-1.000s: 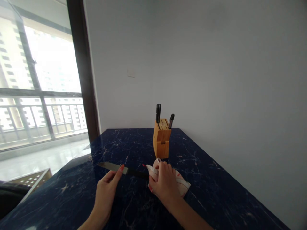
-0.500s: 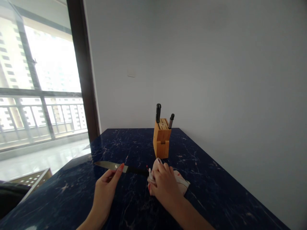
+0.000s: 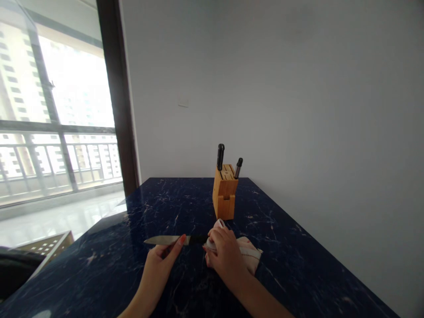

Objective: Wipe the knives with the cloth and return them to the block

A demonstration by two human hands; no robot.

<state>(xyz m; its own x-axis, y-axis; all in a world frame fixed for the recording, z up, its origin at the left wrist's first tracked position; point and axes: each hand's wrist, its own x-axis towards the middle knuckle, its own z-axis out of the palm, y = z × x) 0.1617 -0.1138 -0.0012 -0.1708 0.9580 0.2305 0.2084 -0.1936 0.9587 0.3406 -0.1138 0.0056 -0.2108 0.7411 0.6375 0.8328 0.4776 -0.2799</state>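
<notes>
A kitchen knife is held level above the dark table, its tip to the left and its black handle to the right. My left hand pinches the blade near the handle, thumb on top. In my right hand is a pale cloth with reddish marks, bunched around the handle's end; part of it hangs toward the table on the right. The fingers hide how much of the handle the cloth covers. Just beyond my right hand stands a wooden knife block.
A black-handled knife and a tool with a black and metal handle stand in the block. The dark blue marbled table runs back to a grey wall. At the lower left is a chair; a window lies beyond.
The knife and my left hand have moved right and slightly down, toward my right hand. The cloth now covers more of the knife's handle. The block stays put.
</notes>
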